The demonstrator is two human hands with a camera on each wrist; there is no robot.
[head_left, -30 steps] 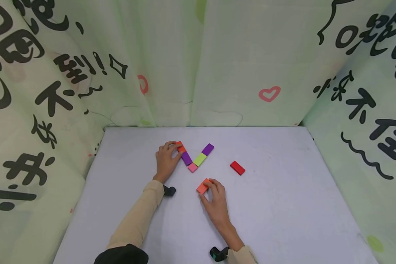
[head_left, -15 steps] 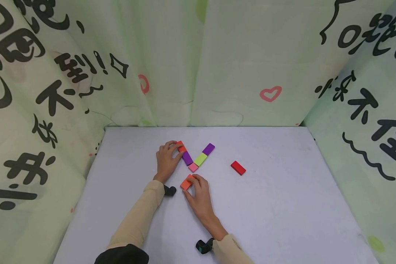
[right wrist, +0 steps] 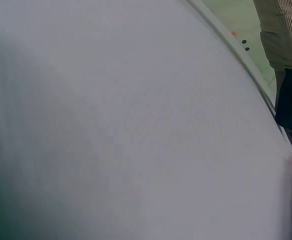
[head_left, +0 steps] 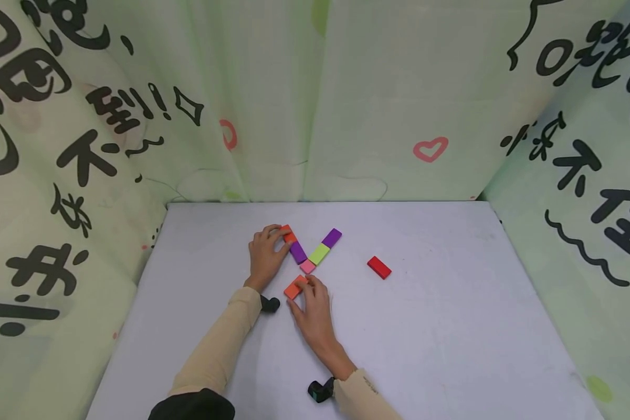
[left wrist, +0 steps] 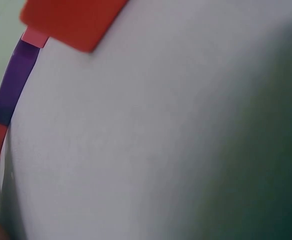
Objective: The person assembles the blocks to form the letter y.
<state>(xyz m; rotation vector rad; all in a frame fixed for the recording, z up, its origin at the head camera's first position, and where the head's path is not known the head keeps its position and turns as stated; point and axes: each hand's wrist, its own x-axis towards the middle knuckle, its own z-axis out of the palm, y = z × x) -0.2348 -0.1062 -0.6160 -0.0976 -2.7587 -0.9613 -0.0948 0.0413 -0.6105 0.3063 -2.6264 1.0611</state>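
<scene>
Small coloured blocks form a V on the table in the head view. Its left arm has an orange block (head_left: 290, 237) and a purple block (head_left: 297, 252); a pink block (head_left: 307, 266) lies at the point. A yellow-green block (head_left: 319, 254) and another purple block (head_left: 332, 237) make the right arm. My left hand (head_left: 264, 256) holds the V's orange block at its left end, thumb and index finger on it. Just below the pink block, my right hand (head_left: 315, 324) pinches a second orange block (head_left: 293, 289), which looms large at the top of the left wrist view.
A loose red block (head_left: 379, 268) lies to the right of the V. The white table (head_left: 451, 326) is bordered by a printed pale green curtain (head_left: 367, 105) at the back and sides. Each wrist wears a black camera (head_left: 321, 390).
My right hand has carried its orange block left and slightly away from me, from right of the V's point to just below it. My left hand has stayed in place.
</scene>
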